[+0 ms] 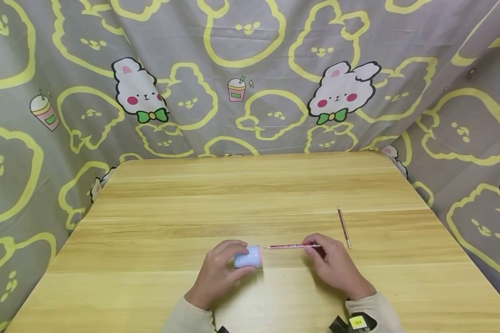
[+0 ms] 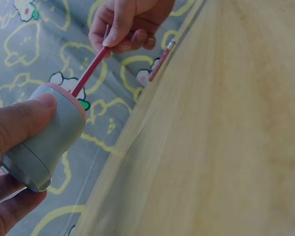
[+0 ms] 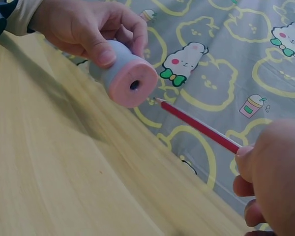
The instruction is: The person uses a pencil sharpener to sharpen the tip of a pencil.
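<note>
My left hand (image 1: 221,266) grips a light blue pencil sharpener (image 1: 247,258) between thumb and fingers. Its pink end (image 3: 132,83), with a round dark hole, faces right. In my right hand (image 1: 331,263) a red pencil (image 1: 289,246) is pinched near its far end. The pencil lies roughly level, its sharpened tip (image 3: 158,100) pointing left toward the hole. A small gap shows between tip and sharpener in the head and right wrist views. From the left wrist view, the pencil (image 2: 91,71) overlaps the sharpener's pink rim.
A second pencil (image 1: 344,227) lies on the wooden table (image 1: 191,199), just beyond my right hand. Around the table's back and sides hangs a grey curtain (image 1: 275,134) with yellow cartoon outlines. A tiny dark speck (image 1: 284,276) is on the tabletop between the forearms.
</note>
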Demonstrator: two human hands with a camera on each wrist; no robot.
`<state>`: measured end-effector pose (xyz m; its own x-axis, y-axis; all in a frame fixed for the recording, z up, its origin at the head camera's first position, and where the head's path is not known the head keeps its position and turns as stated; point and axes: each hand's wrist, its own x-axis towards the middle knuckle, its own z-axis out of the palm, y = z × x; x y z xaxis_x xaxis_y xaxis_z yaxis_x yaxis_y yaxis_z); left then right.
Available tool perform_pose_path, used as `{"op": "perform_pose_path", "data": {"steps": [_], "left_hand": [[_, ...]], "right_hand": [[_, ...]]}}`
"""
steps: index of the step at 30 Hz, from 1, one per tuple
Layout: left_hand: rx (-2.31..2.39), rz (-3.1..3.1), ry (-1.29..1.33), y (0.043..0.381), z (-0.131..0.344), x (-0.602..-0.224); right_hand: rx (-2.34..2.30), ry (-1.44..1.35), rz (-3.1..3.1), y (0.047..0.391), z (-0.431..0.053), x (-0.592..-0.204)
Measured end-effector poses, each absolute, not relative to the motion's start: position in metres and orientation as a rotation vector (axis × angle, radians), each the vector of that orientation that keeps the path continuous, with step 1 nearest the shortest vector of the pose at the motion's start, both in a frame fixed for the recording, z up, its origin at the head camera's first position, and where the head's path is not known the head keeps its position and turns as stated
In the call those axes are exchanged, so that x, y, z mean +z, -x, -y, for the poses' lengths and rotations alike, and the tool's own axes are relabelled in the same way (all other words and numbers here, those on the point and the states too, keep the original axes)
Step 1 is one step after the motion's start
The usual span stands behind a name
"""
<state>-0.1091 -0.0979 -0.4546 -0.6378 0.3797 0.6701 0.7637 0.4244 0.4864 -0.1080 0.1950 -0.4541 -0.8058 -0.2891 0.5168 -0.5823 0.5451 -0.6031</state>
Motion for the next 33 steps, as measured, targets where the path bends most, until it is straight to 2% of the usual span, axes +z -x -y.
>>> {"op": "perform_pose_path", "data": {"steps": [11, 20, 33], "left_hand": [[-1.093, 2.228, 0.960, 0.1102, 0.0979, -0.4555], [-1.107, 2.242, 0.948, 0.1093, 0.0978, -0.4568], [-1.088, 2.243, 0.941, 0.1097, 0.0980, -0.4567]], "right_hand": [[1.194, -0.624, 2.460, 0.1105, -0.1986, -0.4534], [1.033, -0.427, 2.427, 0.1091, -0.1988, -0.4501], [0.999, -0.280, 2.475, 0.1119, -0.2044, -0.4498]]}}
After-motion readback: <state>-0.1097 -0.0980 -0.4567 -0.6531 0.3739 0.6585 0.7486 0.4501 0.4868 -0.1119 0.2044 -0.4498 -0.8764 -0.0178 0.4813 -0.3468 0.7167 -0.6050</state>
